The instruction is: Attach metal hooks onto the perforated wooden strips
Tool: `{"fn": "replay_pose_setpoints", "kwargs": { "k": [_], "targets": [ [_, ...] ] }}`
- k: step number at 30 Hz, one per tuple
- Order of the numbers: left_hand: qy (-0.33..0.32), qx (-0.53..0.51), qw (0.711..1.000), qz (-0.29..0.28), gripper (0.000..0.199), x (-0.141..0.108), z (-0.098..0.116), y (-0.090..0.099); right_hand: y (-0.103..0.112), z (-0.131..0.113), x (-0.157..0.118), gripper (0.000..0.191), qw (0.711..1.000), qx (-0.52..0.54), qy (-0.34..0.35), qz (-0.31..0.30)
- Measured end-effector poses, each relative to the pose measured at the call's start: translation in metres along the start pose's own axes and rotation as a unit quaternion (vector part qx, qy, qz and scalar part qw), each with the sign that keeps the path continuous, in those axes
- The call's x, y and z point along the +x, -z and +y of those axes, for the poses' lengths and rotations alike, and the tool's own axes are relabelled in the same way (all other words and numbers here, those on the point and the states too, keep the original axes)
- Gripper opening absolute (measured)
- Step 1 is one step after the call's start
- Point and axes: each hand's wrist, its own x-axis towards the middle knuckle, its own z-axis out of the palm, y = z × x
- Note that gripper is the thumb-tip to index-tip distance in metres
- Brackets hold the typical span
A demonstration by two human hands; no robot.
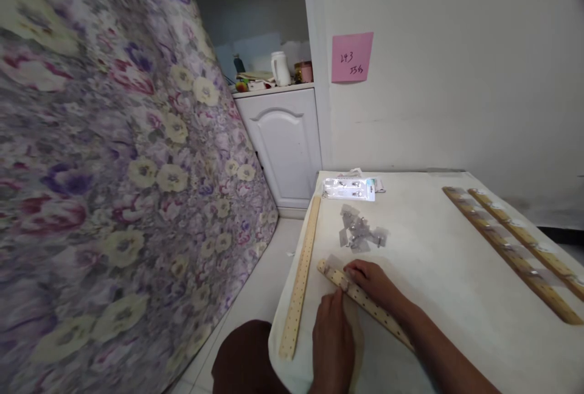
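A light wooden strip with rows of small holes (374, 309) lies slantwise on the white-covered table. My left hand (334, 333) is at the strip's near edge, its fingers bent together at a small part whose details are hidden. Across the strip, my right hand (371, 281) has its fingers closed at the far edge, close to the same spot; what they pinch is too small to tell. Near the strip's upper left end sits a clear piece (332, 262). Beyond my hands lies a pile of small metal parts with clear pieces (358, 230).
Another holed strip (300, 278) lies along the table's left edge. Clear packaging (349, 189) rests at the back. Two darker strips (511, 251) (529, 239) with clear pieces lie on the right. A floral curtain (137, 169) hangs left; a pink note (351, 58) is on the wall.
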Motion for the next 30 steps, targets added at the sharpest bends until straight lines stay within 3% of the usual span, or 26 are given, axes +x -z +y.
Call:
{"fn": "replay_pose_setpoints", "kwargs": {
  "k": [30],
  "targets": [
    [0.02,0.058,0.997,-0.046,0.06,-0.0022,0.0086,0.0054,-0.0039,0.007,0.0017,0.027,1.0,-0.014,-0.004,0.004]
  ]
}}
